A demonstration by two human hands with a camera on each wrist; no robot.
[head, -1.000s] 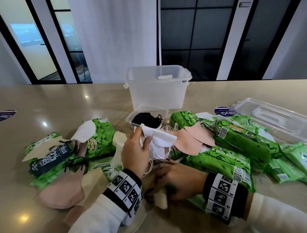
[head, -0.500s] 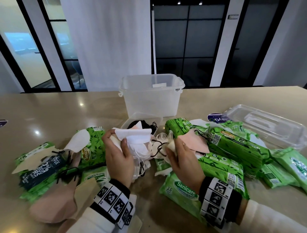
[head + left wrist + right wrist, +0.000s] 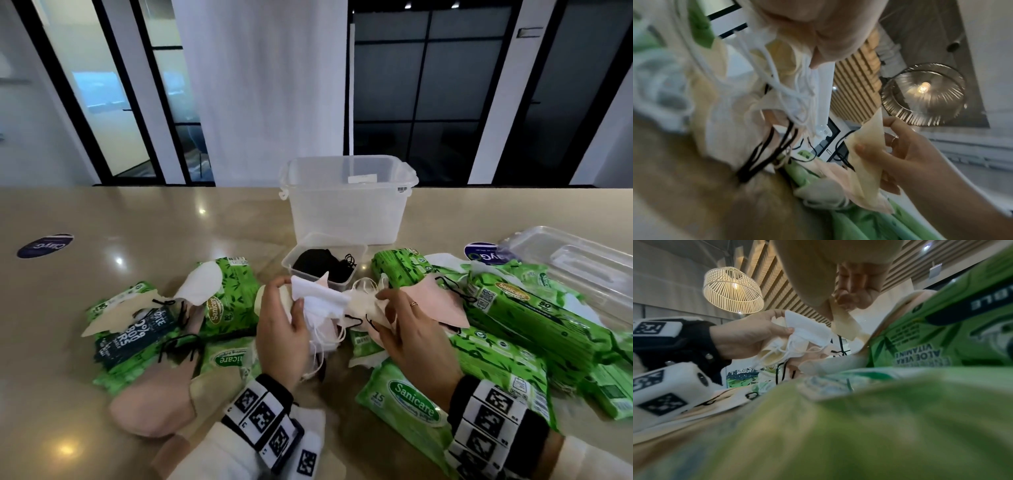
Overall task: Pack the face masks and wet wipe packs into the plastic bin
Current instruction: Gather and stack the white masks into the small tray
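My left hand [image 3: 286, 320] grips a bunch of white, cream and pink face masks [image 3: 320, 303], their ear loops hanging below. Close to its right, my right hand [image 3: 407, 325] pinches a cream face mask [image 3: 363, 306] with black loops; the same cream face mask [image 3: 865, 160] shows in the left wrist view. The clear plastic bin [image 3: 347, 198] stands open behind them, apparently holding nothing. Green wet wipe packs [image 3: 534, 310] and loose masks [image 3: 154, 399] lie scattered on both sides. In the right wrist view the left hand's mask bunch [image 3: 807, 335] is beside a green pack [image 3: 941, 331].
A small clear tray [image 3: 323, 263] with black masks sits in front of the bin. The bin's clear lid [image 3: 579, 263] lies at the right. Round dark stickers [image 3: 44, 245] are on the beige table [image 3: 137, 219]. Glass doors and a white curtain stand behind.
My right hand rose from the table and picked up a cream mask, bringing it toward the bunch. The left hand kept hold of its masks. The camera view tilted upward.
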